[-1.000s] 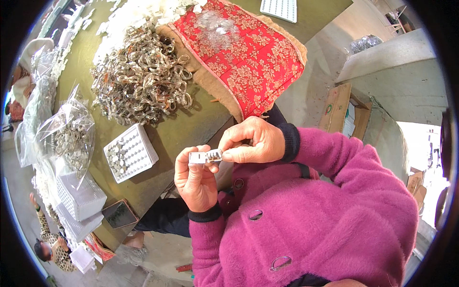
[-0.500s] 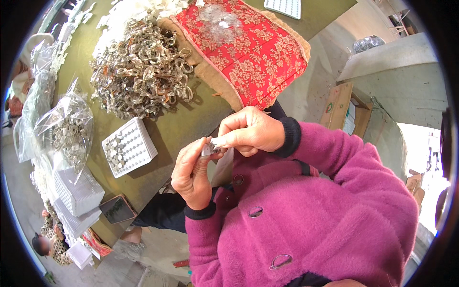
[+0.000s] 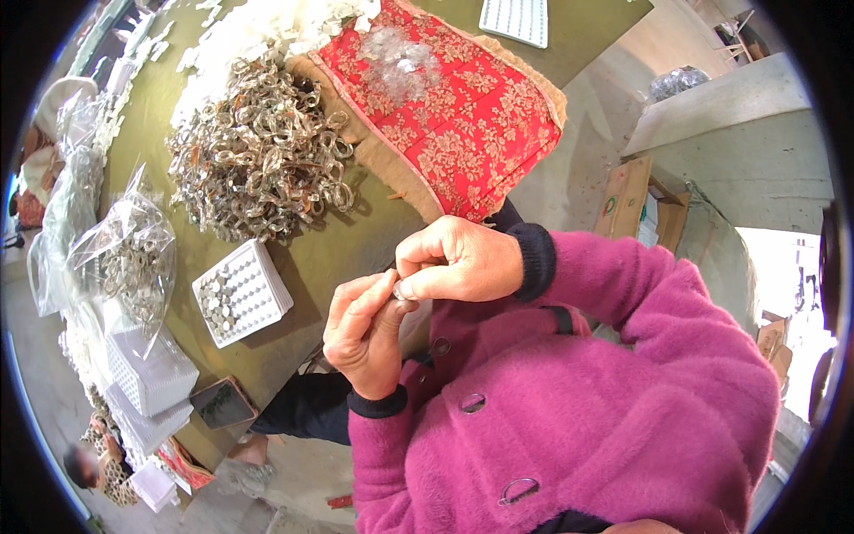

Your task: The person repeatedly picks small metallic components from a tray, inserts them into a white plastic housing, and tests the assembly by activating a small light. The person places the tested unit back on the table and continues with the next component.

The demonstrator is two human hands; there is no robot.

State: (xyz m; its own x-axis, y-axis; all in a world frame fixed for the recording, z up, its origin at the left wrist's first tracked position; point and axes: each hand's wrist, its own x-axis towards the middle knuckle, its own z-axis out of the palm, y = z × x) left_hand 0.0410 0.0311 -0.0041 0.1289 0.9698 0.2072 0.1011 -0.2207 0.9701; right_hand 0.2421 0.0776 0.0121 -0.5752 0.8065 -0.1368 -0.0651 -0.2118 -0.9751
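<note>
My left hand (image 3: pixel 364 336) and my right hand (image 3: pixel 464 262) meet above the near edge of the table. Both are closed, with fingertips pinched around a small shiny silvery piece (image 3: pixel 399 292). Most of that piece is hidden by the fingers, so its kind cannot be made out. To the left of my hands lies a white tray (image 3: pixel 258 307) with rows of small pockets. Small round silvery discs (image 3: pixel 216 301) are heaped on its left part. Farther off rises a big pile of glossy, see-through, loop-shaped pieces (image 3: pixel 258 151).
A red floral padded cloth (image 3: pixel 498 133) with clear scraps on it covers the table's right part. A bag of loops (image 3: pixel 133 258), stacked white trays (image 3: pixel 151 374) and a phone (image 3: pixel 224 405) are at left. Another tray (image 3: pixel 516 20) lies far back. A co-worker (image 3: pixel 107 458) appears lower left.
My fingers have closed farther over the small piece, which showed more before. My right hand has come down slightly. The whole view has shifted a little.
</note>
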